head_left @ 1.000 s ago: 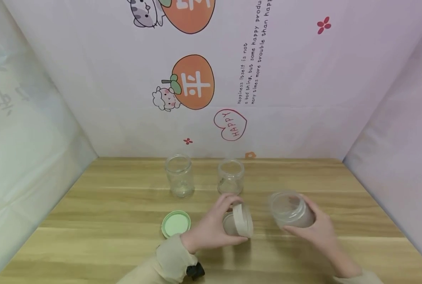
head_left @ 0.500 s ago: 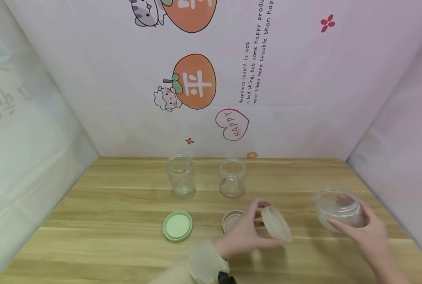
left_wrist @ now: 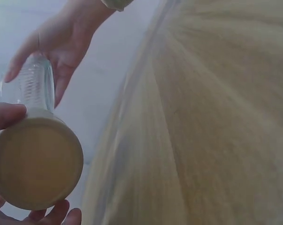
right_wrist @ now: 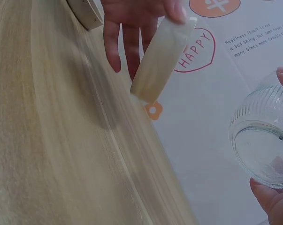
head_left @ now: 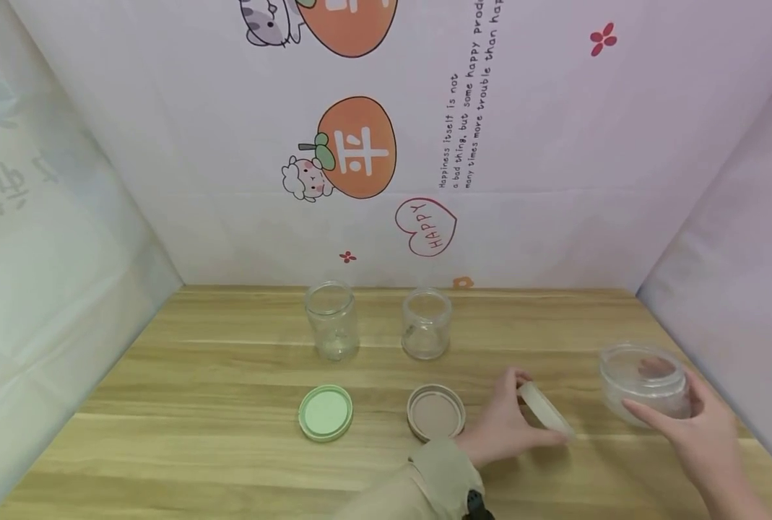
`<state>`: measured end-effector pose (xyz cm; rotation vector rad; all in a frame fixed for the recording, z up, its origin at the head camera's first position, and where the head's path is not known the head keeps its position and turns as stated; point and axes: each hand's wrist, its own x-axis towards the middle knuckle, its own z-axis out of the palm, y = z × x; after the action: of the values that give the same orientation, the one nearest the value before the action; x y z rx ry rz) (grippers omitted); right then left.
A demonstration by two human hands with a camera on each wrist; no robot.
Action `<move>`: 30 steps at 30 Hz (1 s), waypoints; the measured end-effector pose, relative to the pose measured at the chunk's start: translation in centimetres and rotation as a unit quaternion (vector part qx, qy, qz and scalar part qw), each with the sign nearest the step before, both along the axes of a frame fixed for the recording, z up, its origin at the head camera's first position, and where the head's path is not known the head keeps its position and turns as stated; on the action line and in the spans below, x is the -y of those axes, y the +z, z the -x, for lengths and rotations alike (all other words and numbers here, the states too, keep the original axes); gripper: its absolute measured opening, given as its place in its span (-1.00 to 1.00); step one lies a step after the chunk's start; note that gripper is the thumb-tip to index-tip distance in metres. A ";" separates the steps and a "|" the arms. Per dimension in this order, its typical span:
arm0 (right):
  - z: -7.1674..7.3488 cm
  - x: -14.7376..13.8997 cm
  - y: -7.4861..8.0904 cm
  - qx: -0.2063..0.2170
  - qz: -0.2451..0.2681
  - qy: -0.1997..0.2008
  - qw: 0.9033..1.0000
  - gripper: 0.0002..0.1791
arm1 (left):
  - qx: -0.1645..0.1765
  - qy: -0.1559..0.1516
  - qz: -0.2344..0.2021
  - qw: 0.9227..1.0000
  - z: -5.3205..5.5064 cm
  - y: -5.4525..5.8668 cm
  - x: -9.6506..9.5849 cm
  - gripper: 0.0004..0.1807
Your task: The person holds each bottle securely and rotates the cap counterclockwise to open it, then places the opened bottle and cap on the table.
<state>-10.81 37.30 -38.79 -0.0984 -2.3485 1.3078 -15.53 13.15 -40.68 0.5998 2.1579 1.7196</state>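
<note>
My left hand (head_left: pixel 505 426) grips a pale, cream-coloured jar lid (head_left: pixel 544 410) by its rim, tilted on edge above the table; the left wrist view shows the lid's round flat face (left_wrist: pixel 37 164). Off to the right, my right hand (head_left: pixel 704 426) holds a wide clear glass jar (head_left: pixel 645 386) round its side, its open mouth upward and slightly tilted. Ribbed glass and a round base (right_wrist: pixel 263 150) show in the right wrist view. Lid and jar are apart. Beneath and left of my left forearm, a brown-beige lid (head_left: pixel 435 412) lies inside-up on the table.
Two clear glass jars stand open at the back: a taller one (head_left: pixel 331 325) and a shorter one (head_left: pixel 427 325). A green lid (head_left: pixel 326 413) lies inside-up at the left. Printed cloth (head_left: pixel 522 217) rises behind the wooden table (head_left: pixel 197 390), with pale cloth at both sides.
Both hands have moved right, the left carrying the cream lid and the right the wide jar. The brown-beige lid, partly covered before, now shows fully. The other jars and green lid stayed put.
</note>
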 end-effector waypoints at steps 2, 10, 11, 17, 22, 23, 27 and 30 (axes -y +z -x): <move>-0.1 -0.1 0.0 0.011 0.003 0.001 1.000 -0.26 | 0.000 0.017 0.016 1.000 0.2 -0.2 -0.4 -0.21; -0.4 0.3 0.0 0.026 -0.001 0.006 1.000 -0.23 | -0.010 0.044 0.044 0.998 0.6 -0.8 -1.6 -0.22; -0.4 0.4 0.0 0.027 -0.002 0.006 1.000 -0.23 | -0.007 0.045 0.044 0.998 0.6 -0.8 -1.6 -0.22; -0.5 0.5 0.1 0.019 0.006 -0.001 1.000 -0.25 | -0.009 0.053 0.050 0.997 0.8 -1.0 -2.0 -0.23; -0.5 0.7 0.0 0.022 0.013 0.007 1.000 -0.25 | -0.041 0.052 0.077 0.995 0.8 -0.9 -2.1 -0.21; -0.6 0.8 0.0 0.026 0.009 0.008 1.000 -0.24 | -0.049 0.048 0.086 0.994 0.8 -0.9 -2.1 -0.20; -0.7 1.0 -0.1 0.033 -0.010 0.004 0.999 -0.25 | -0.080 0.026 0.117 0.990 0.8 -0.9 -2.1 -0.18; -0.8 1.1 0.0 0.033 -0.010 0.005 0.999 -0.25 | -0.081 0.011 0.120 0.989 0.9 -0.9 -1.8 -0.17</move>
<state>-10.06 36.15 -38.83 -0.1247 -2.4187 1.3049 -16.39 14.98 -41.55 0.6710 2.4451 1.4340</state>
